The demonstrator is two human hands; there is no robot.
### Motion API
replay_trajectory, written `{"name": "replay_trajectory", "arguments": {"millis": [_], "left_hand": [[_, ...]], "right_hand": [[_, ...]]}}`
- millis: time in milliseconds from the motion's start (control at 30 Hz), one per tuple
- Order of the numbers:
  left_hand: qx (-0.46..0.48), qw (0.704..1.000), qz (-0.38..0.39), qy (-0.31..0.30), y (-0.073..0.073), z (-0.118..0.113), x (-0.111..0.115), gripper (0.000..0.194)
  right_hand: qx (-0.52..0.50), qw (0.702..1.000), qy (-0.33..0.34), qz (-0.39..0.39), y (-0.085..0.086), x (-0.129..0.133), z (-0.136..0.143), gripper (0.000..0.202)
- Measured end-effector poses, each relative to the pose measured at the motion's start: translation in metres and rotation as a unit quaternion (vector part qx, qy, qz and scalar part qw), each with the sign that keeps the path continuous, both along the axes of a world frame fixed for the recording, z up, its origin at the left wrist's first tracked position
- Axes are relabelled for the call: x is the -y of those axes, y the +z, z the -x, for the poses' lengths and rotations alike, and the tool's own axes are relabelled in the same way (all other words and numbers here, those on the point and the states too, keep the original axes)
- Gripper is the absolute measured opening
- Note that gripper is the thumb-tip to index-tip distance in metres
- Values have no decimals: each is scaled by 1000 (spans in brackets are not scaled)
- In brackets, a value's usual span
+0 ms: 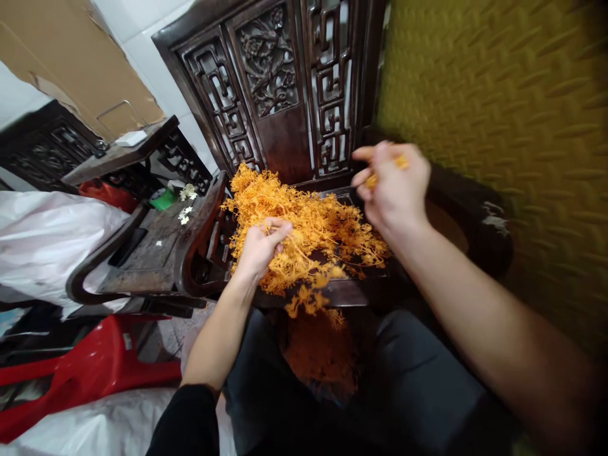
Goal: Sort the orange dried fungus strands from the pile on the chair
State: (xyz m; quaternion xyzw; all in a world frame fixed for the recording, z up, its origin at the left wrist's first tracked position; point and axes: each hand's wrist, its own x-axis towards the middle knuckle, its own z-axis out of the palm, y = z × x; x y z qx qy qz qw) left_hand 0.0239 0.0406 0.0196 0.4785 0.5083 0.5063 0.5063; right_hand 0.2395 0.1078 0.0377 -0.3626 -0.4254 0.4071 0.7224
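Observation:
A large heap of orange flower-like pieces on thin stems point(304, 218) lies on the dark carved wooden chair point(346, 293). At the heap's front left, my left hand point(262, 246) is closed in a pinch on an orange stem, and a spray of orange pieces point(311, 294) hangs in front of the seat's edge. My right hand point(396, 183) is raised at the right of the heap, its fingers curled round a few small orange pieces point(401, 162); it is somewhat blurred. Between my legs, below the seat, is a darker orange mass point(323, 354).
At the left stands a wooden side table point(152, 266) with a green tape roll point(163, 199), pale small flowers point(186, 215) and a dark flat object point(128, 247). Beyond are white bags point(52, 234) and a red plastic stool point(95, 364). A yellow-green textured surface point(494, 114) rises at the right.

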Motion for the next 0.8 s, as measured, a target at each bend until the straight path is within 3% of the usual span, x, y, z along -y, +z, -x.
{"name": "replay_trajectory", "arguments": {"millis": [67,133,267,400,467,633,700,800], "left_hand": [[20,998,-40,43,0,3,-6,40],[24,996,-69,53,1,4,-10,41],[6,993,-116,29,-2,0,-8,36],[-48,982,-173,65,-6,-3,-4,33],[-49,973,-202,98,-6,1,-6,31],[74,964,-167,192,3,27,-13,35],[89,969,-145,178,6,32,-12,34],[80,979,-142,121,7,28,-4,33]], "right_hand": [[121,982,144,14,-2,10,7,22],[263,938,228,-8,-5,23,21,24],[430,877,199,-76,-8,40,44,29],[517,839,155,-71,-7,40,48,24],[503,852,134,-56,-5,36,44,21],[307,949,76,4,-3,24,22,28],[239,965,103,30,-3,22,16,30],[201,964,169,45,-2,26,17,31]]}}
